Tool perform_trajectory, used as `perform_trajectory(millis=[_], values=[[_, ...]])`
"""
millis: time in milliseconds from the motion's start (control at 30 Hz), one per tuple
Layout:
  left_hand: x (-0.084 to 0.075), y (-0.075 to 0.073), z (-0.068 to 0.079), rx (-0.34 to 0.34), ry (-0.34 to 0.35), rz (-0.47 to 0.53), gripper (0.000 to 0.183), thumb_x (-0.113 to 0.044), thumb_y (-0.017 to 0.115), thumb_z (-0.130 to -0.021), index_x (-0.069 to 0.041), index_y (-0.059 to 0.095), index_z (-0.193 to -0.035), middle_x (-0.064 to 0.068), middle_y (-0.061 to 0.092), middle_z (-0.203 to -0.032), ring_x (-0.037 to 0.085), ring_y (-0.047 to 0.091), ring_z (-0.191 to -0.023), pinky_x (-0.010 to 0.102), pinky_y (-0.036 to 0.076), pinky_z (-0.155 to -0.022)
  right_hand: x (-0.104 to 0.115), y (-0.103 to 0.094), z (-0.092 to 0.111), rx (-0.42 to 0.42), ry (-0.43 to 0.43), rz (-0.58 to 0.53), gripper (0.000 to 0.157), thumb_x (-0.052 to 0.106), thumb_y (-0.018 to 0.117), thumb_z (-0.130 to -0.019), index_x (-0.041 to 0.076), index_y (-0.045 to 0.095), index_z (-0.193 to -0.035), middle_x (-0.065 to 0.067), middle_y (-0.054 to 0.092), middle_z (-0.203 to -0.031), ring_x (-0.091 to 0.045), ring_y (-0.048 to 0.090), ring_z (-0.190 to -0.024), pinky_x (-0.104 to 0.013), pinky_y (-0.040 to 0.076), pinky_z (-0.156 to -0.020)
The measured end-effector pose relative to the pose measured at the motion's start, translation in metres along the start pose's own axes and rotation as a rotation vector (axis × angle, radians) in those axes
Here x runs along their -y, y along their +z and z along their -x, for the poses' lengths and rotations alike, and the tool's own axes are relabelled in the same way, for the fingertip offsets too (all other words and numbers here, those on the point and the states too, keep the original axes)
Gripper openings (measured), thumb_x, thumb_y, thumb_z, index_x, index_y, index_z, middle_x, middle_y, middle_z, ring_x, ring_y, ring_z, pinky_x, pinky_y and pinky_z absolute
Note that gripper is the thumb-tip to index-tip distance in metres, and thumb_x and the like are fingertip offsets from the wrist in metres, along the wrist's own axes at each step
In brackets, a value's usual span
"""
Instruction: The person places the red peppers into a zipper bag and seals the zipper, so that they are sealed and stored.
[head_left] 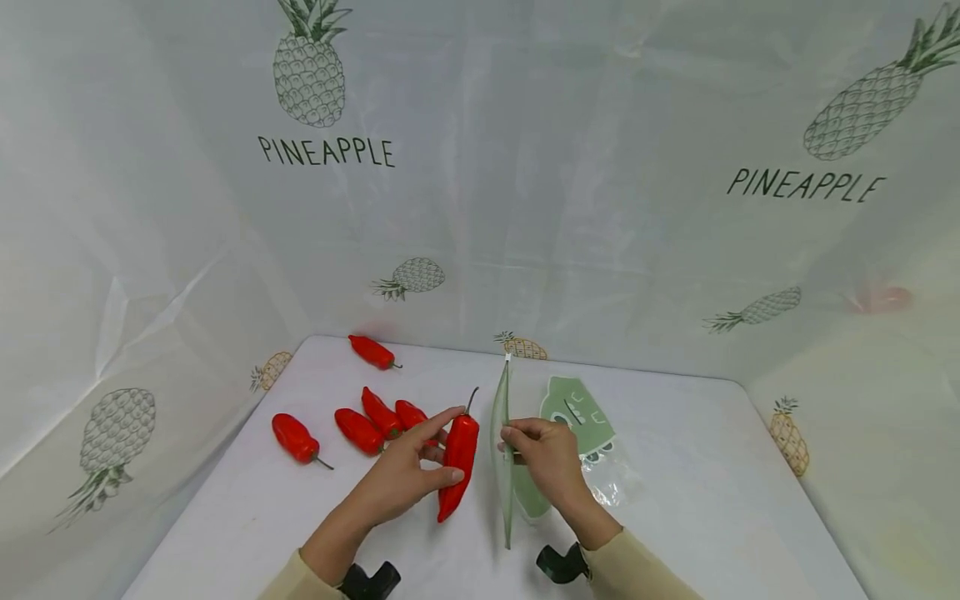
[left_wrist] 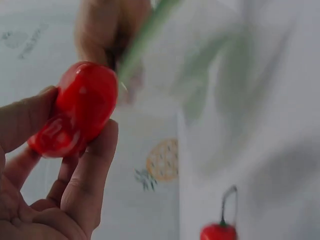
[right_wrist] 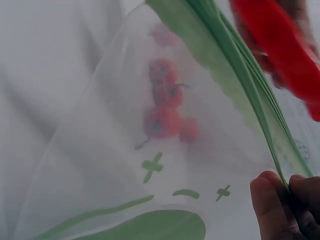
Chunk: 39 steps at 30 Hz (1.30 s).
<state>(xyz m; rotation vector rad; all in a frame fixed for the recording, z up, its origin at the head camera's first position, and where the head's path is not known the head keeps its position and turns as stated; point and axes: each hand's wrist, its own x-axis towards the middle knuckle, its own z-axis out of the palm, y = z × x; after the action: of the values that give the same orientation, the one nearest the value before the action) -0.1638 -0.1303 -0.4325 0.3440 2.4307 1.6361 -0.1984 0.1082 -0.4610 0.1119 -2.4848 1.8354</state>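
Whitish sheeting [head_left: 510,183] with pineapple prints and PINEAPPLE lettering hangs behind and at both sides of a white table [head_left: 697,475]. Left hand [head_left: 405,475] pinches a red pepper [head_left: 462,450]: thumb on one side, fingers on the other, pepper between. Pepper is off the tabletop, stem end up and away, tip down toward the person. Left wrist view gets it nearly end-on, thumb and fingertips touching its skin, fingers bent behind.

Right hand [head_left: 551,457] pinches the edge of a translucent bag [head_left: 500,475] with green trim, thumb and finger pressed together on it. Bag hangs upright, near edge-on in the head view; can't tell if its mouth is parted. Held pepper is just beside the bag, on the left-hand side, with a gap between in the head view. Right wrist view: red shapes show blurred through the film, green marks printed low on it.

On the table, to the left: three clustered peppers [head_left: 360,430] partly behind the left hand, one lone pepper [head_left: 296,438] left of them, one far pepper [head_left: 371,352] near the back edge. Flat green-printed bag [head_left: 592,429] lies right of the hanging one, partly behind the right hand. Tan sleeves [head_left: 637,571], dark wrist mounts [head_left: 561,564] at the bottom.
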Motion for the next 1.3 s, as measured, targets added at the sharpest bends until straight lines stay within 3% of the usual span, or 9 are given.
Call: perform_trajectory(millis=[167, 367, 500, 833, 1167, 1300], values=[[-0.018, 0.022, -0.013, 0.002, 0.019, 0.108, 0.078, -0.017, 0.084, -0.091, -0.034, 0.048, -0.158, 0.012, 0.060, -0.129, 0.025, 0.065, -0.105, 0.037, 0.065, -0.076, -0.004, 0.006, 0.001, 0.004, -0.029, 0.040, 0.017, 0.013, 0.071, -0.100, 0.001, 0.082, -0.106, -0.012, 0.081, -0.093, -0.020, 0.078, -0.078, -0.029, 0.065, -0.068], [-0.015, 0.042, -0.022, -0.079, 0.025, 0.112, 0.077, -0.014, 0.083, -0.091, -0.028, 0.049, -0.159, 0.018, 0.063, -0.132, 0.021, 0.070, -0.098, 0.037, 0.065, -0.077, -0.004, 0.010, 0.002, 0.012, -0.016, 0.027, 0.020, 0.016, 0.069, -0.102, 0.002, 0.082, -0.108, -0.013, 0.080, -0.098, -0.021, 0.079, -0.079, -0.030, 0.065, -0.066], [-0.009, 0.045, -0.024, -0.124, 0.028, 0.058, 0.077, -0.014, 0.082, -0.091, -0.024, 0.048, -0.159, 0.019, 0.064, -0.132, 0.020, 0.071, -0.095, 0.037, 0.065, -0.076, 0.002, 0.007, 0.005, 0.005, 0.023, -0.006, 0.019, 0.017, 0.070, -0.101, 0.004, 0.081, -0.109, -0.011, 0.079, -0.098, -0.019, 0.075, -0.082, -0.031, 0.065, -0.068], [-0.008, 0.046, -0.024, -0.239, 0.024, -0.217, 0.078, -0.011, 0.086, -0.087, -0.016, 0.052, -0.156, 0.020, 0.068, -0.122, 0.019, 0.062, -0.084, 0.025, 0.059, -0.059, 0.016, 0.003, 0.015, 0.000, 0.040, -0.064, 0.018, 0.014, 0.074, -0.099, 0.000, 0.080, -0.107, -0.012, 0.078, -0.088, -0.020, 0.075, -0.077, -0.031, 0.065, -0.067], [-0.008, 0.055, -0.026, -0.260, 0.040, -0.265, 0.079, -0.013, 0.087, -0.086, -0.016, 0.051, -0.157, 0.018, 0.069, -0.121, 0.019, 0.064, -0.085, 0.024, 0.060, -0.059, 0.024, 0.001, 0.019, -0.008, 0.029, -0.064, 0.018, 0.016, 0.075, -0.098, 0.002, 0.081, -0.106, -0.012, 0.079, -0.089, -0.020, 0.074, -0.076, -0.031, 0.065, -0.066], [-0.007, 0.059, -0.027, -0.261, 0.050, -0.264, 0.079, -0.015, 0.088, -0.086, -0.014, 0.050, -0.155, 0.017, 0.069, -0.122, 0.021, 0.066, -0.088, 0.030, 0.064, -0.061, 0.028, 0.001, 0.020, -0.018, 0.026, -0.055, 0.017, 0.016, 0.074, -0.098, 0.003, 0.082, -0.106, -0.011, 0.079, -0.092, -0.020, 0.076, -0.079, -0.031, 0.065, -0.065]])
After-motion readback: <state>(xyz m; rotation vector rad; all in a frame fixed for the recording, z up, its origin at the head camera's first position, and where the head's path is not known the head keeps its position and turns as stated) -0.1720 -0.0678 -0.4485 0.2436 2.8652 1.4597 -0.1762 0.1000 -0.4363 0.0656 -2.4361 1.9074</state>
